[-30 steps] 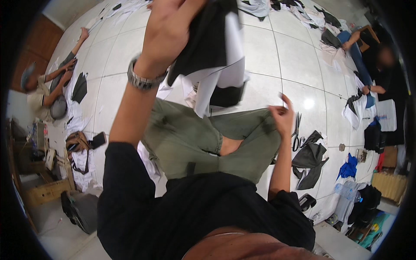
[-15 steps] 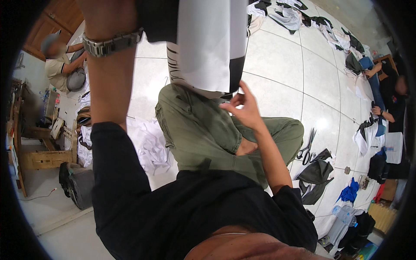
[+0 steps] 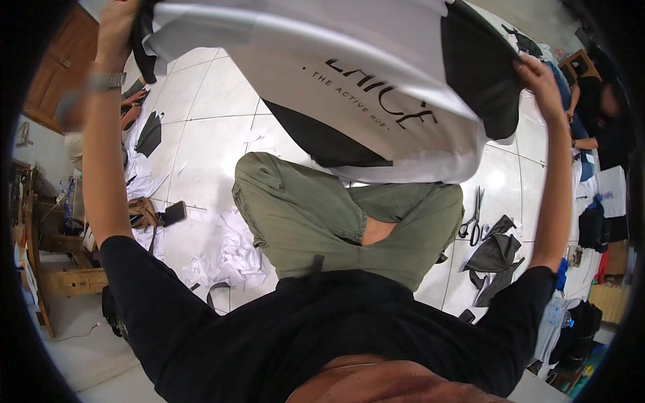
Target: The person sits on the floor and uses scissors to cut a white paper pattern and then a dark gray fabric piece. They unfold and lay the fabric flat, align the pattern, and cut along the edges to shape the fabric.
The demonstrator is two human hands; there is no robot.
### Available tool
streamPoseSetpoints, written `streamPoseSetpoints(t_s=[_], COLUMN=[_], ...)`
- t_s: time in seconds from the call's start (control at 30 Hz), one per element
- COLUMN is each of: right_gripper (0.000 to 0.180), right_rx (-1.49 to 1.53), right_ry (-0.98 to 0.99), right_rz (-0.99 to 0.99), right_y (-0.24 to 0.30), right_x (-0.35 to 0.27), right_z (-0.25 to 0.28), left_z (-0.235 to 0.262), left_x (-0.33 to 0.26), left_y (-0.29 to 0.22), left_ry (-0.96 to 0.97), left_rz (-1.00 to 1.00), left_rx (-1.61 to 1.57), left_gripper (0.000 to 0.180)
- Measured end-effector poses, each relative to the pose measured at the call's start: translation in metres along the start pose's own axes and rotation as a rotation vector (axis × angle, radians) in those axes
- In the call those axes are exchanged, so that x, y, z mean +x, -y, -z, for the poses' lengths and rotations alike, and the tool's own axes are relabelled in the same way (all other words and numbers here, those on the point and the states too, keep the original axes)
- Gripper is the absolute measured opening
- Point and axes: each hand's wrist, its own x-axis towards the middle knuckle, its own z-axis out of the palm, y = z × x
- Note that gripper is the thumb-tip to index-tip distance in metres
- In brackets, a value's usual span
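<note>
Between my raised hands stretches a white and black garment (image 3: 396,60) with dark printing on it, its lower edge hanging just over my crossed legs. At the upper left, my left hand (image 3: 115,33) is closed on one dark edge of the cloth; its fingertips are partly cut off by the frame's top. My right hand (image 3: 544,84), farther right, pinches the black side of the same garment between thumb and fingers. The cloth is taut along the top and sags in the middle.
Black-handled scissors (image 3: 474,218) and dark fabric scraps (image 3: 494,255) lie on the tiles right of my knee. White cloth (image 3: 238,252) is heaped at left, near a phone (image 3: 175,213) and a brown bag (image 3: 143,213). People work at both sides.
My left hand has moved left and my right hand up and far to the right, now gripping the cloth. The garment, folded narrow before, is spread wide with its printing showing.
</note>
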Motion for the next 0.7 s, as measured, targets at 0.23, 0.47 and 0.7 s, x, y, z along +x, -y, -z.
streamPoseSetpoints(t_s=[0.23,0.47,0.7], right_gripper=[0.035,0.033,0.019], right_rx=[-0.398,-0.976,-0.648], right_ry=[-0.555,-0.688,-0.788], right_rz=[0.272,0.365,0.656], right_y=[0.056,0.122,0.169], right_x=[0.021,-0.050,-0.030], right_z=[0.145,0.101,0.111], left_z=[-0.031,-0.042,0.101], left_x=[0.035,0.025,0.150], left_y=[0.010,0.048,0.200], left_ry=[0.275,0.200,-0.266], left_rz=[-0.085,-0.548,-0.001], left_rx=[0.026,0.660,-0.030], left_gripper=[0.037,0.029,0.032])
